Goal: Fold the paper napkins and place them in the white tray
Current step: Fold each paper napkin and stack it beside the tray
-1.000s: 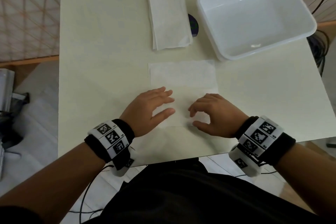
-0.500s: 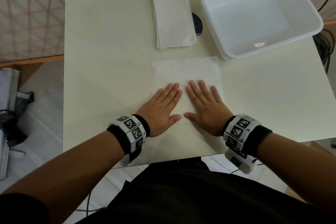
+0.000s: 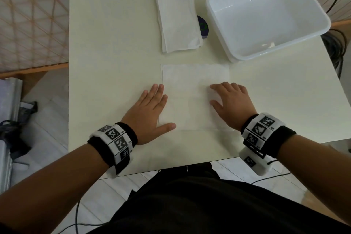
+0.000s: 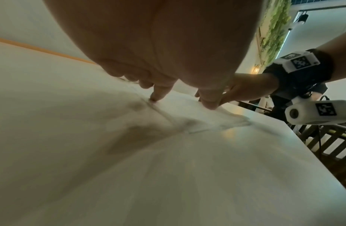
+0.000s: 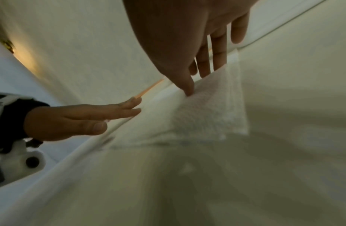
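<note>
Lying flat near the front edge of the table (image 3: pixel 114 43), the open napkin (image 3: pixel 191 97) is bracketed by both hands. The left hand (image 3: pixel 148 112) is laid flat along the napkin's left edge, fingers straight and together, thumb spread onto the near left corner; nothing is held. The right hand (image 3: pixel 230 102) is set on the right part of the sheet, fingers slightly bent. In the right wrist view the sheet's right portion is seen raised off the surface against the right fingers (image 5: pixel 205 64); whether it is pinched or only pushed up cannot be told.

The decisive relation is judged as follows: the sheet extends leftward from the right hand's contact toward the left hand. If the right edge is carried over, it is expected to meet the left edge where the left hand serves as stop and anchor. The crease is then expected to run front to back, between the two hands. The right hand is the nearer to the white tray (image 3: pixel 269 15), which stands at the far right corner and appears to hold no napkins. The napkin stack (image 3: pixel 177 21) is placed just left of the tray, beyond the open sheet and apart from it.
</note>
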`<state>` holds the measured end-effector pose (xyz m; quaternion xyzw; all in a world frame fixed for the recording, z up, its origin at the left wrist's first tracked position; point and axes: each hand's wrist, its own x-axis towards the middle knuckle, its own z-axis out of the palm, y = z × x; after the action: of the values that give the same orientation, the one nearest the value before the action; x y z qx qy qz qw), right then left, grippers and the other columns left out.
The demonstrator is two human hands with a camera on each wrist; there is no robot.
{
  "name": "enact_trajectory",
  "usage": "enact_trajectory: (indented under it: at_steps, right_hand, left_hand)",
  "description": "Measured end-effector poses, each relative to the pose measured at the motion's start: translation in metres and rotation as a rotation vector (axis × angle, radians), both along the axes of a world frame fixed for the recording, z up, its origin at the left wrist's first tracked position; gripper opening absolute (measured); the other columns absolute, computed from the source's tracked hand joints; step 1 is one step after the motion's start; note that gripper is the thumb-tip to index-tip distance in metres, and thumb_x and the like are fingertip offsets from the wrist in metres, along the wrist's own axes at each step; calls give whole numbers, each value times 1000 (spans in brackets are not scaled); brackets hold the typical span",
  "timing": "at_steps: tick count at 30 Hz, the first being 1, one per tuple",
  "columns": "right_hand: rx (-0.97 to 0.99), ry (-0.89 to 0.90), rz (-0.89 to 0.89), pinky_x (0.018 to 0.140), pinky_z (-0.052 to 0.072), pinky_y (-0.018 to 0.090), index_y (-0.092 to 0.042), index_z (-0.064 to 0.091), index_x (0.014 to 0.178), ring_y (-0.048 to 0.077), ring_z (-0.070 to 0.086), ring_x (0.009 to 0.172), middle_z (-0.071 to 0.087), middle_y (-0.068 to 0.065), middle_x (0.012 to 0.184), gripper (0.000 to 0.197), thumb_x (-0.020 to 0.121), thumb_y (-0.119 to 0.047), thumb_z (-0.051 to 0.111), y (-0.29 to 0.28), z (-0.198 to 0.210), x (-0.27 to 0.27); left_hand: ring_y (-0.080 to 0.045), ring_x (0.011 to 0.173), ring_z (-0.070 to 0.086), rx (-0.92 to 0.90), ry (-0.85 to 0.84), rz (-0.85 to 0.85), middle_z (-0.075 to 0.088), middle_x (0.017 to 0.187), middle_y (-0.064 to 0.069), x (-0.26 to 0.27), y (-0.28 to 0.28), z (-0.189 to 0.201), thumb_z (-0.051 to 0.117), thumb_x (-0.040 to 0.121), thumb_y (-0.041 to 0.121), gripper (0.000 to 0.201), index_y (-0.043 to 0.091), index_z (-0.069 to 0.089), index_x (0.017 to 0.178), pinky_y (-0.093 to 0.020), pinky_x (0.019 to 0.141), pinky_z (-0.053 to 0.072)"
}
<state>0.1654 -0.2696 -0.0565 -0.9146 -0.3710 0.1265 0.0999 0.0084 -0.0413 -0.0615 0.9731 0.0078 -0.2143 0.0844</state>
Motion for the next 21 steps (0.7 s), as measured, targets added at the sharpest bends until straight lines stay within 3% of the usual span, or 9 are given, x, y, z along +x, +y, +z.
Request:
enact_trajectory:
  at_steps: [3, 6, 9, 11, 14, 15, 17, 19, 21]
  right_hand:
    - [-16, 17, -47, 97, 30, 35, -24, 57, 120, 22, 53, 103, 61, -4, 107, 35, 86, -33, 59, 7, 9, 6]
    - [-37, 72, -37, 91, 31, 33, -27, 64, 102, 20, 52, 98, 60, -7, 97, 17, 86, -29, 60, 11, 16, 10]
    - [40, 247, -36, 85, 42, 32, -24, 66, 90, 18, 55, 94, 59, -5, 97, 7, 85, -25, 63, 15, 28, 16]
    - [116, 343, -11, 84, 46, 32, -24, 66, 88, 14, 59, 91, 61, -7, 94, 4, 85, -23, 65, 22, 44, 24]
    - [236, 331, 56, 80, 43, 19, -21, 68, 93, 7, 60, 85, 68, -10, 93, 7, 86, -21, 66, 37, 67, 37]
    - [301, 319, 52, 78, 41, 12, -22, 67, 95, 3, 60, 84, 69, -10, 93, 9, 86, -23, 66, 43, 71, 42]
    - [450, 304, -12, 75, 38, 3, -23, 65, 100, -5, 59, 83, 67, -13, 92, 15, 88, -32, 64, 54, 78, 50]
    - [552, 301, -118, 74, 43, 8, -19, 64, 98, -4, 59, 81, 65, -12, 87, 24, 93, -41, 54, 61, 79, 56]
    - [508, 301, -159, 69, 45, 26, -8, 59, 89, 12, 57, 73, 63, 2, 79, 41, 100, -41, 38, 63, 73, 59]
  left_hand:
    - [-21, 147, -15, -29, -98, 63, -7, 160, -9, 11, -1, 9, 15, 85, 71, 85, 14, 32, 147, -36, 119, -9]
    - [-26, 148, -6, -56, -148, 87, 7, 160, -11, 24, 1, 17, 42, 92, 56, 58, 13, 54, 130, -37, 120, -6]
    - [-23, 148, 0, -200, -222, 99, 16, 159, -7, 44, -3, 25, 53, 92, 44, 48, 15, 52, 130, -38, 121, 7]
    - [-18, 146, 16, -357, -194, 121, 26, 156, -2, 60, -8, 32, 54, 93, 41, 52, 18, 43, 138, -33, 117, 21]
    - [-17, 114, 56, -529, -64, 209, 59, 126, 0, 78, -10, 39, 49, 98, 35, 35, 21, 50, 129, -30, 93, 43]
    - [-19, 95, 61, -540, -91, 216, 65, 104, 0, 81, -9, 40, 46, 99, 32, 24, 18, 55, 116, -32, 81, 46]
    - [-22, 67, 55, -569, -186, 255, 56, 71, 0, 82, -5, 42, 43, 100, 28, 20, 13, 51, 90, -34, 65, 42]
    - [-22, 64, 51, -658, -246, 363, 54, 69, -5, 83, 3, 44, 44, 100, 27, 22, 12, 48, 85, -32, 61, 40]
    - [-22, 67, 53, -740, -314, 485, 58, 76, -14, 89, 15, 47, 45, 100, 27, 25, 5, 51, 88, -32, 63, 42]
